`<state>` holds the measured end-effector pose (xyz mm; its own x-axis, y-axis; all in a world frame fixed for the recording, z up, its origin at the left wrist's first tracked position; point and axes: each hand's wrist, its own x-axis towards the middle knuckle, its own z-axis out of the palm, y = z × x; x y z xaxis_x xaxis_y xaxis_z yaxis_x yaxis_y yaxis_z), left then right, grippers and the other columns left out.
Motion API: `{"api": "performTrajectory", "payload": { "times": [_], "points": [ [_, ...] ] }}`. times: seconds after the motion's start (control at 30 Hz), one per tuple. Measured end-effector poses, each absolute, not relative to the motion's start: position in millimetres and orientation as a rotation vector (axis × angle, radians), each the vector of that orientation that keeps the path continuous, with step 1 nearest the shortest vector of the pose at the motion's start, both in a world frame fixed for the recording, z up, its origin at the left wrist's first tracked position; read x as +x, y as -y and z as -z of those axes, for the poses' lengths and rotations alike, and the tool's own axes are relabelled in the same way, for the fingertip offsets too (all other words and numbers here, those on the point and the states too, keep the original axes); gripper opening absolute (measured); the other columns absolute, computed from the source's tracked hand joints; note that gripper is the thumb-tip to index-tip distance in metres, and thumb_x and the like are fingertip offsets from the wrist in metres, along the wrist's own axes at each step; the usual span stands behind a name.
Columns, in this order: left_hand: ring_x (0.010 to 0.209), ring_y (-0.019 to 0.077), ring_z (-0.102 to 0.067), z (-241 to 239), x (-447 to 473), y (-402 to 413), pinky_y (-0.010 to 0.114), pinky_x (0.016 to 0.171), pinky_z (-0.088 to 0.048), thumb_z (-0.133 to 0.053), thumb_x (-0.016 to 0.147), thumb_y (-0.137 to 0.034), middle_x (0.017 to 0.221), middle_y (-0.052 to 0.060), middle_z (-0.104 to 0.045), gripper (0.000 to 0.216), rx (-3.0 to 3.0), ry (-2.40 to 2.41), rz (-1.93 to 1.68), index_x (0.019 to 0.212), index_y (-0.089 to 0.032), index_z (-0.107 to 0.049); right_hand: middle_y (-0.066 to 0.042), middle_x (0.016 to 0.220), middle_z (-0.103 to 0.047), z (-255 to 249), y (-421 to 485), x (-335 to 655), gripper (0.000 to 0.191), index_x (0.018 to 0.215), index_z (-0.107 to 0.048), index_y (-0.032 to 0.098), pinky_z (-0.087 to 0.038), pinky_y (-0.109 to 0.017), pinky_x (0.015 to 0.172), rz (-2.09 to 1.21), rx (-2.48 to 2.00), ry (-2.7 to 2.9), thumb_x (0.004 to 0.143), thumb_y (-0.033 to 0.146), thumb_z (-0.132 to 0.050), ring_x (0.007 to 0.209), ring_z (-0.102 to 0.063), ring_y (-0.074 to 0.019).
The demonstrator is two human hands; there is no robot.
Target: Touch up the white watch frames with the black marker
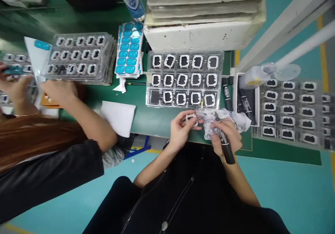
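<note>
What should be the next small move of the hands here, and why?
Probably bring the marker tip onto the white frame. The left hand pinches the frame, the right hand holds marker and crumpled cloth beside it, and one tray pocket looks empty.

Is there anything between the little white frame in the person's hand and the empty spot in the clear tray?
Nothing visible. The left hand holds the white frame just below the clear tray. Only bare green table lies between it and the empty pocket at the tray's lower left corner.
</note>
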<state>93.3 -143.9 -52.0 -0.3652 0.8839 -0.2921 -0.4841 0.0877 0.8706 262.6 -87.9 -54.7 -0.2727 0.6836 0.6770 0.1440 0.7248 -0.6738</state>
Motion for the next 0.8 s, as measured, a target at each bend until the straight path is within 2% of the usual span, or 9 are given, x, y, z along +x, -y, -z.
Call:
{"api": "performTrajectory", "payload": {
  "times": [0.1, 0.23, 0.33, 0.4, 0.5, 0.8],
  "points": [
    [0.091, 0.0248, -0.087, 54, 93, 143, 0.033, 0.074, -0.074, -0.095, 0.089, -0.052, 0.1, 0.008, -0.084, 0.052, 0.497, -1.224, -1.505, 0.122, -0.019, -0.074, -0.005, 0.091, -0.075, 50, 94, 256, 0.017, 0.123, -0.08, 0.028, -0.064, -0.044, 0.074, -0.709, -0.709, 1.74, 0.107, 0.03, -0.073, 0.081, -0.074, -0.0257],
    [0.084, 0.0212, -0.084, 56, 92, 142, 0.033, 0.074, -0.074, -0.096, 0.088, -0.053, 0.093, 0.005, -0.083, 0.053, 0.549, -1.242, -1.479, 0.124, -0.019, -0.076, -0.006, 0.106, -0.08, 54, 103, 244, 0.03, 0.132, -0.069, 0.026, -0.072, -0.045, 0.087, -0.945, -0.844, 1.57, 0.104, 0.03, -0.08, 0.093, -0.083, -0.0273],
    [0.084, 0.0205, -0.082, 58, 94, 142, 0.032, 0.075, -0.072, -0.095, 0.088, -0.054, 0.091, 0.005, -0.083, 0.048, 0.579, -1.296, -1.476, 0.116, -0.019, -0.08, -0.004, 0.097, -0.078, 58, 104, 239, 0.02, 0.115, -0.066, 0.026, -0.074, -0.052, 0.095, -1.104, -0.778, 1.511, 0.103, 0.027, -0.082, 0.104, -0.084, -0.0304],
    [0.087, 0.02, -0.082, 60, 95, 142, 0.03, 0.077, -0.071, -0.094, 0.089, -0.053, 0.093, 0.006, -0.084, 0.043, 0.607, -1.32, -1.486, 0.11, -0.018, -0.081, -0.002, 0.09, -0.076, 59, 103, 238, 0.016, 0.108, -0.066, 0.026, -0.074, -0.054, 0.095, -1.096, -0.765, 1.525, 0.102, 0.022, -0.081, 0.11, -0.084, -0.0322],
    [0.088, 0.0195, -0.081, 62, 98, 143, 0.031, 0.08, -0.07, -0.091, 0.092, -0.051, 0.094, 0.006, -0.084, 0.038, 0.651, -1.353, -1.482, 0.108, -0.019, -0.082, -0.003, 0.091, -0.077, 57, 102, 238, 0.016, 0.108, -0.069, 0.025, -0.076, -0.052, 0.089, -1.022, -0.783, 1.557, 0.101, 0.016, -0.08, 0.109, -0.085, -0.0332],
    [0.081, 0.0167, -0.077, 68, 99, 149, 0.027, 0.077, -0.062, -0.081, 0.103, -0.039, 0.088, 0.003, -0.082, 0.02, 0.824, -1.49, -1.429, 0.113, -0.022, -0.084, -0.001, 0.094, -0.076, 54, 101, 239, 0.018, 0.108, -0.07, 0.025, -0.076, -0.047, 0.09, -0.942, -0.786, 1.633, 0.1, 0.012, -0.079, 0.102, -0.085, -0.0276]
  ]
}}
